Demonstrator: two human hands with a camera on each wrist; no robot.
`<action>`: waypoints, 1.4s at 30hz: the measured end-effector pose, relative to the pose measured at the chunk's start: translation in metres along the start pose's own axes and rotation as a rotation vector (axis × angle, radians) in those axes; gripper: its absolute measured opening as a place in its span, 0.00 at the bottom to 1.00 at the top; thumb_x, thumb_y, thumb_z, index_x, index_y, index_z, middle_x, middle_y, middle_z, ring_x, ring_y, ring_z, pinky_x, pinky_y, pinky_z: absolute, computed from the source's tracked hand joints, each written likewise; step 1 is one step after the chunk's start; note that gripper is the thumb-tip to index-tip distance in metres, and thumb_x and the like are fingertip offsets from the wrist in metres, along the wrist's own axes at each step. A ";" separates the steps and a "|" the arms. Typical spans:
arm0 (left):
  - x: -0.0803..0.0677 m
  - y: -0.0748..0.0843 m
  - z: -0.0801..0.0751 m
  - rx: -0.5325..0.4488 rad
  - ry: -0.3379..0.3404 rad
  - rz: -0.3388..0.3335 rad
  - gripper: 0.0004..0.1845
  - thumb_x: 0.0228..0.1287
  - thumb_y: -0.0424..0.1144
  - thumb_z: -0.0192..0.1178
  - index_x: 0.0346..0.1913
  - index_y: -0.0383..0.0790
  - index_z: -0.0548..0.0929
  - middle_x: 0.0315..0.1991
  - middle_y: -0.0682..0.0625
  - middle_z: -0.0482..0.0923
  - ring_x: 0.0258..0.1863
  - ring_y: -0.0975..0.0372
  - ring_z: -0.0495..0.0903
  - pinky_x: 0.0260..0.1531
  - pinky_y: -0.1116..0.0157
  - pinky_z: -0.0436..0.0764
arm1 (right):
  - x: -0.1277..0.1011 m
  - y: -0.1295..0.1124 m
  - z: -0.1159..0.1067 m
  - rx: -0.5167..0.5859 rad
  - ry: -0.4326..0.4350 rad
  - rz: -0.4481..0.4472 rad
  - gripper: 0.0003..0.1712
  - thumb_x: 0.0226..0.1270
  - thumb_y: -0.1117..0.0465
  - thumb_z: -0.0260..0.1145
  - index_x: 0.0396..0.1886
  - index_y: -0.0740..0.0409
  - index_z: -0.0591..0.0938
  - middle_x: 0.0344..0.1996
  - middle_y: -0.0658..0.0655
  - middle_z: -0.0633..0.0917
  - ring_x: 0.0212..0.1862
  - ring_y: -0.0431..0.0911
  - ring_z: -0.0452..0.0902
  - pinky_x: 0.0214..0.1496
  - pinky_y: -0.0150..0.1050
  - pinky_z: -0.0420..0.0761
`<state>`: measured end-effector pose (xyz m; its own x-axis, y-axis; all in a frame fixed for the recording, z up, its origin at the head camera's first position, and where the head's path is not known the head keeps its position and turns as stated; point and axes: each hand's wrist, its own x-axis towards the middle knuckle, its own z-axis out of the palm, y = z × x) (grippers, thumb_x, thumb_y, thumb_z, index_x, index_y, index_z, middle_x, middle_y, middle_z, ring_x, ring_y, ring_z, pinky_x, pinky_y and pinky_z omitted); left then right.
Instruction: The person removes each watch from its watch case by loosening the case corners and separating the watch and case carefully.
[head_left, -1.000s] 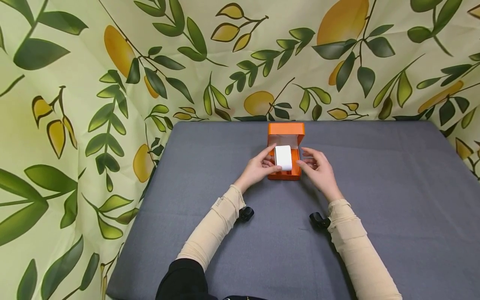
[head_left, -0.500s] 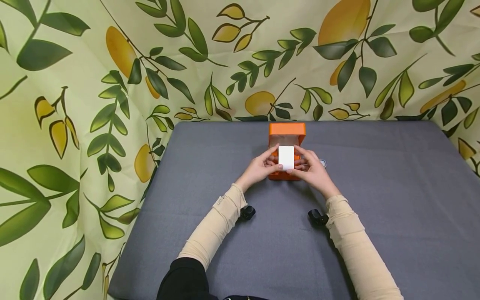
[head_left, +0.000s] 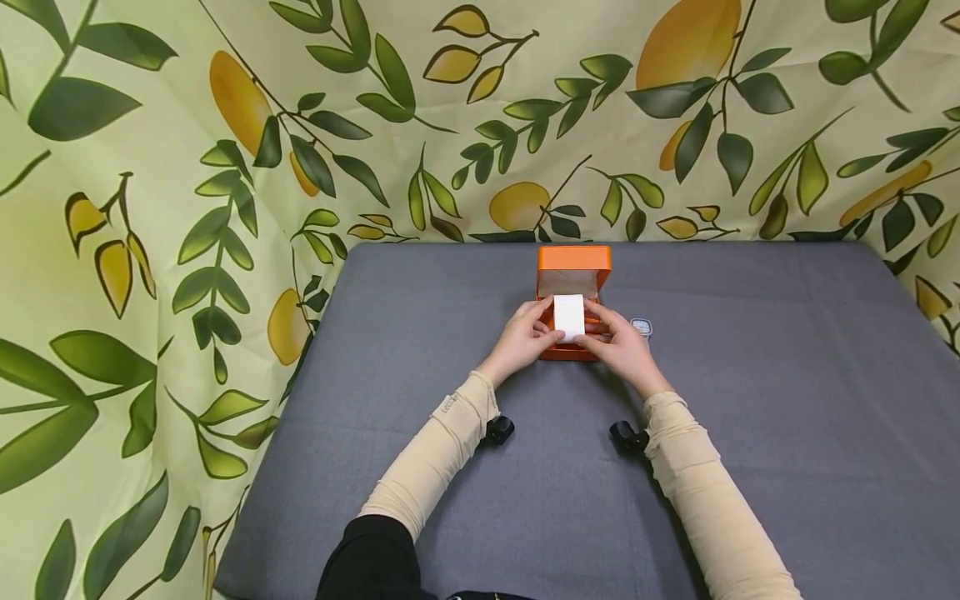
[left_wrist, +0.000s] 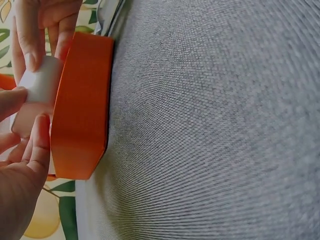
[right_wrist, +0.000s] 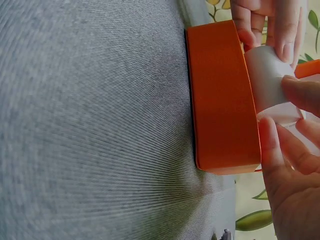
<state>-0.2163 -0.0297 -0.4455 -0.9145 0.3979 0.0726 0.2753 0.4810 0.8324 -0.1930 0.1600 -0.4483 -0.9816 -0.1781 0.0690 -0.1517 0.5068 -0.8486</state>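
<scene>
An orange watch box [head_left: 573, 258] stands with its lid raised toward the far edge of the table. Over its lower part is a white, rounded watch cushion [head_left: 569, 318], partly within the walls in the wrist views. My left hand [head_left: 521, 337] pinches the cushion's left end between thumb and fingers. At its right end, my right hand [head_left: 624, 343] pinches it the same way. Seen from the right wrist, the cushion [right_wrist: 270, 75] shows a smooth curved face above the box's front wall [right_wrist: 220, 100]. The box's inside is mostly hidden by hands and cushion.
A pale-faced watch [head_left: 642, 327] lies on the grey cloth table [head_left: 750, 375] just right of the box, close to my right hand. Behind the table hangs a leaf-and-fruit patterned curtain [head_left: 450, 108]. A black wrist camera [head_left: 628, 437] sits under my right wrist.
My right hand has come in from the right and taken hold of the cushion's right end. The cushion has turned straighter and lowered slightly. The watch, hidden before, now shows.
</scene>
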 end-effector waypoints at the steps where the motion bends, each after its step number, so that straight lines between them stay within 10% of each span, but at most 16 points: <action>1: 0.000 0.000 0.000 0.001 0.002 0.005 0.33 0.61 0.37 0.61 0.69 0.35 0.62 0.59 0.40 0.68 0.39 0.57 0.79 0.39 0.73 0.79 | 0.000 0.000 0.000 -0.001 0.005 0.003 0.37 0.61 0.60 0.66 0.69 0.58 0.64 0.63 0.66 0.71 0.53 0.58 0.77 0.49 0.44 0.79; 9: 0.001 -0.001 0.000 0.058 0.023 0.011 0.31 0.61 0.38 0.61 0.67 0.38 0.65 0.51 0.41 0.72 0.32 0.62 0.76 0.31 0.78 0.74 | 0.002 0.001 0.004 -0.012 0.031 0.003 0.35 0.60 0.61 0.67 0.66 0.61 0.67 0.52 0.67 0.78 0.43 0.55 0.78 0.36 0.22 0.73; 25: 0.004 -0.004 0.005 0.175 0.087 -0.048 0.25 0.57 0.42 0.65 0.57 0.36 0.76 0.36 0.45 0.71 0.34 0.61 0.66 0.34 0.72 0.64 | 0.005 -0.002 0.006 -0.118 0.074 -0.047 0.26 0.55 0.63 0.68 0.55 0.65 0.77 0.39 0.64 0.78 0.33 0.48 0.71 0.34 0.32 0.69; 35: 0.007 -0.001 0.008 0.102 0.062 -0.253 0.40 0.54 0.43 0.67 0.67 0.36 0.61 0.58 0.37 0.67 0.54 0.52 0.71 0.56 0.60 0.72 | 0.011 -0.003 0.009 -0.060 0.090 0.095 0.27 0.60 0.64 0.64 0.59 0.68 0.71 0.39 0.66 0.78 0.35 0.48 0.73 0.32 0.28 0.71; 42: 0.008 -0.001 0.010 0.091 0.041 -0.268 0.43 0.54 0.44 0.67 0.70 0.38 0.57 0.59 0.37 0.65 0.54 0.51 0.71 0.57 0.59 0.71 | 0.011 -0.006 0.009 -0.091 0.140 0.162 0.29 0.58 0.65 0.65 0.59 0.68 0.70 0.38 0.65 0.76 0.35 0.50 0.73 0.35 0.30 0.70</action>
<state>-0.2207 -0.0198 -0.4514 -0.9690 0.2161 -0.1199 0.0459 0.6339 0.7720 -0.2020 0.1473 -0.4472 -0.9995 0.0269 0.0132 0.0054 0.5944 -0.8042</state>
